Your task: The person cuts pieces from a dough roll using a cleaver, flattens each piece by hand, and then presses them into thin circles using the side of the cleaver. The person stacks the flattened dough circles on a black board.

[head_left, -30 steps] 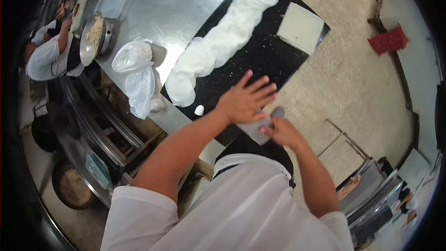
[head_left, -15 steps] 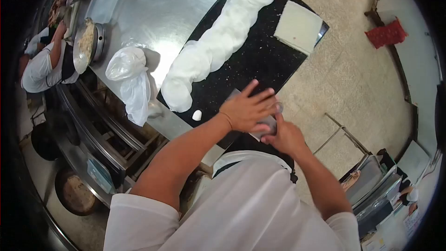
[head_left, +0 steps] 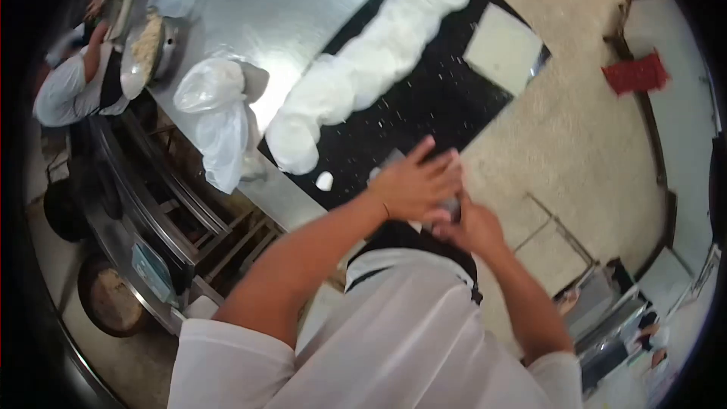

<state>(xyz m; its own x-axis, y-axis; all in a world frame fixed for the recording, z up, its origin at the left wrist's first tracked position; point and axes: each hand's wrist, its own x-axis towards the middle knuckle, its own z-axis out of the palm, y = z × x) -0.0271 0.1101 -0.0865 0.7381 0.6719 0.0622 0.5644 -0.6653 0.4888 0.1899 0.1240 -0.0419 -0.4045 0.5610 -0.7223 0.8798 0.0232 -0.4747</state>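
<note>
My left hand [head_left: 415, 186] lies flat with fingers spread over a broad grey blade [head_left: 394, 157], which looks like a cleaver and is mostly hidden beneath it. Close against its fingertips, my right hand [head_left: 478, 229] is closed around the blade's near right end; the grip itself is partly covered. Both hands are at the near edge of a black board [head_left: 409, 117]. Thin round white dough wrappers [head_left: 371, 57] overlap in a long row along the board's left side. A small white dough piece [head_left: 324, 181] sits below the row, left of my left hand.
A stack of white square sheets [head_left: 502, 49] lies at the board's far right corner. On the steel table [head_left: 265, 0] rests a white plastic bag [head_left: 216, 106]. At left, a person [head_left: 79, 83] stands by a pan of food [head_left: 145, 53]. A red object [head_left: 636, 73] lies far right.
The view has shifted slightly, so the board sits a little differently in frame. My left hand stays spread on the blade and my right hand stays closed beside it.
</note>
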